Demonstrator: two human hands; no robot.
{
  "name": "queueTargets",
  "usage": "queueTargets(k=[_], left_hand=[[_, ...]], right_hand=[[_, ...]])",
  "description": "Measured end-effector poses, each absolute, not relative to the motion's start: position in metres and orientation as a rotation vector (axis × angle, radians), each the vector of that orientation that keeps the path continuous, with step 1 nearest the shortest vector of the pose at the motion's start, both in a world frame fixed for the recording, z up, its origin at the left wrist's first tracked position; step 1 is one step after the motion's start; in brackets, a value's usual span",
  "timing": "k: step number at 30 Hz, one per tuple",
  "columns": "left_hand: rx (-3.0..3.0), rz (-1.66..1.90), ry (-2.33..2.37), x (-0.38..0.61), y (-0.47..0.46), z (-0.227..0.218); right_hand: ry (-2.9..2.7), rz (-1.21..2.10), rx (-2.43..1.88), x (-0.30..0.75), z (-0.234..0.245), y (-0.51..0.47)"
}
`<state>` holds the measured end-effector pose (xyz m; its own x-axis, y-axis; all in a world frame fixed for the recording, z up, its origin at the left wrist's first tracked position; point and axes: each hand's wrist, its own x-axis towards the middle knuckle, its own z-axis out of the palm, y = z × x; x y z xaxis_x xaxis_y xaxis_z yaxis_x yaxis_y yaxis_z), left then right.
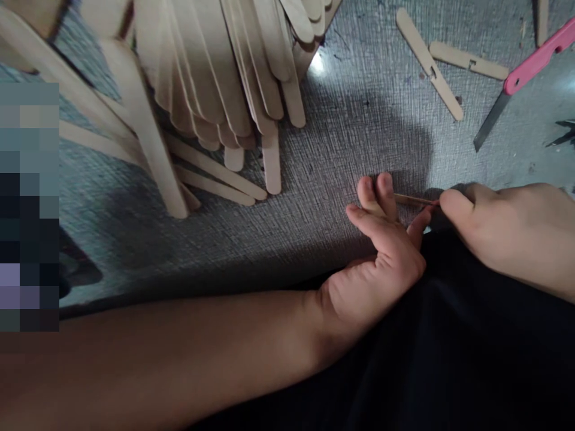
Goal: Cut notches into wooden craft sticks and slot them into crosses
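My left hand lies on the grey textured floor, fingers pressed onto one end of a thin wooden stick seen edge-on. My right hand is curled into a fist at the stick's other end, thumb and fingers closed around something dark that I cannot make out. Both hands meet just above a black cloth over my lap.
A structure of many flat wooden craft sticks fills the upper left. Two notched loose sticks lie at upper right. A pink-handled knife with its blade out rests at the far right, with dark tool tips below it.
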<state>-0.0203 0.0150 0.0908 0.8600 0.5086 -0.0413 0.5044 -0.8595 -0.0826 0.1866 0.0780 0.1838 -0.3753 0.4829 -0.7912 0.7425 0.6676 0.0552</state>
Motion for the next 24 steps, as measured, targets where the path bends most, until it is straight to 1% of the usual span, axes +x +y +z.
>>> queueTargets(k=[3,7,11,15,20,24], left_hand=[[-2.877,0.1,-0.763,-0.021,0.012,0.087],[-2.879,0.028,-0.88,-0.022,0.008,0.081],[-2.996,-0.047,-1.094,-0.023,0.004,0.077],[-3.001,-0.055,-1.207,-0.023,0.001,0.073],[-2.838,-0.126,-1.043,-0.021,0.002,0.066],[-2.86,-0.245,-1.178,-0.022,-0.001,0.055]], right_hand=[[2.182,-0.385,1.03,0.205,0.174,0.067],[2.35,-0.425,1.258,0.227,0.163,0.057],[2.228,-0.556,1.605,0.228,0.151,0.057],[2.154,-0.665,1.819,0.224,0.139,0.056],[2.22,-0.686,1.929,0.228,0.125,0.045],[2.245,-0.662,1.94,0.224,0.115,0.039]])
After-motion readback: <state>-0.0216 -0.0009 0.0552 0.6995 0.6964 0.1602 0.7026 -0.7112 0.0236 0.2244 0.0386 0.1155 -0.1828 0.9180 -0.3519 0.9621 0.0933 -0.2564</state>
